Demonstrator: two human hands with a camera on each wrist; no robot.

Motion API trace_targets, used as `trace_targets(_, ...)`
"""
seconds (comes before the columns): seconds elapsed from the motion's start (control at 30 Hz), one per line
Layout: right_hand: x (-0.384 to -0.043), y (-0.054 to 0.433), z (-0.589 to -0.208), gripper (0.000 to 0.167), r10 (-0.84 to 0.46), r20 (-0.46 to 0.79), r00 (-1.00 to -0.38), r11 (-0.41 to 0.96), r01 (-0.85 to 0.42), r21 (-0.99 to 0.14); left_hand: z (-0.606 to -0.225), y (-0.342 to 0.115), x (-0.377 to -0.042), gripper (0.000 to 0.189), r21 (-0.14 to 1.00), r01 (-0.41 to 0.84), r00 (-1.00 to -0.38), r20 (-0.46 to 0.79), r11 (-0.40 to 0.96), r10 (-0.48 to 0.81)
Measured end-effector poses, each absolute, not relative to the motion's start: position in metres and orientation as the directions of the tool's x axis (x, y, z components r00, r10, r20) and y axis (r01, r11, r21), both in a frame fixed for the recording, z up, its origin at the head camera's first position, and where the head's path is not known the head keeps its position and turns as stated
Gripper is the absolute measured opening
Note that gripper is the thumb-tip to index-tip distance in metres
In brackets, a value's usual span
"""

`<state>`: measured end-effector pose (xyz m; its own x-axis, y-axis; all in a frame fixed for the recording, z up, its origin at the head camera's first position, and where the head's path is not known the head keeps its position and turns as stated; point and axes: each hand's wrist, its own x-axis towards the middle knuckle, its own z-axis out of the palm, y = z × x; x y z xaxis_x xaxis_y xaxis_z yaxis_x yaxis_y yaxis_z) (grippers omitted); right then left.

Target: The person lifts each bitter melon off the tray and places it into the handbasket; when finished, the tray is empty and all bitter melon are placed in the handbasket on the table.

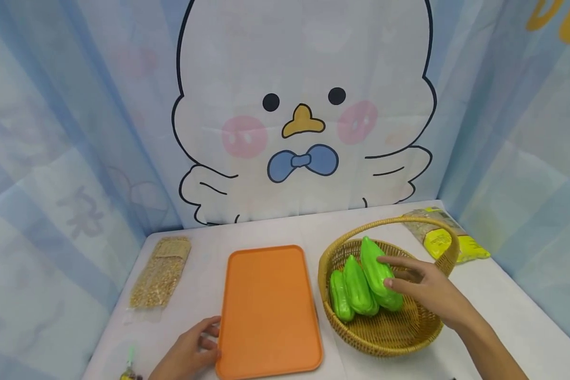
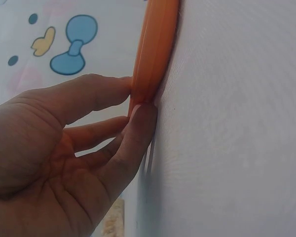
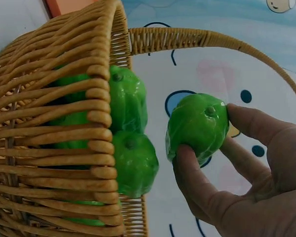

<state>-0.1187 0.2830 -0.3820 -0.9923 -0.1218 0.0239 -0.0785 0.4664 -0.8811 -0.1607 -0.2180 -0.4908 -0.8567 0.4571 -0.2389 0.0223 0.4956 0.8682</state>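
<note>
In the head view, my left hand (image 1: pixel 192 348) is at the left edge of an orange tray (image 1: pixel 268 311) lying flat on the table. Its fingertips hold the tray's rim (image 2: pixel 155 54), which the left wrist view shows close up. My right hand (image 1: pixel 427 290) is over a wicker basket (image 1: pixel 394 338), gripping a long, bright green, ridged vegetable (image 1: pixel 375 264) between thumb and fingers. The right wrist view shows this green vegetable (image 3: pixel 197 123) end-on, apart from the others. More green vegetables (image 1: pixel 358 285) of the same kind lean together on the basket's left side.
A clear bag of yellowish kernels (image 1: pixel 159 274) lies at the table's left. Behind the basket is a yellow-and-clear bag (image 1: pixel 448 235). The basket's arched handle (image 1: pixel 385 224) rises over its contents. A small item with a green tip (image 1: pixel 130 367) sits at the front left.
</note>
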Motion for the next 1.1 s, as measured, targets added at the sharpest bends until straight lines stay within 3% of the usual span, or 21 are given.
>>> trace_targets(0.37,-0.124,0.277,-0.392,0.049,-0.062,0.004,-0.998,0.558,-0.038,-0.829,-0.487,-0.216,-0.159,0.066,0.865,-0.013,-0.864,-0.262,0.502,0.429)
trace_targets(1.1,-0.124,0.275,-0.394,0.051,-0.078,0.031,-0.996,0.568,-0.07,-0.82,-0.49,-0.216,-0.159,0.066,0.869,0.001,-0.868,-0.245,0.494,0.433)
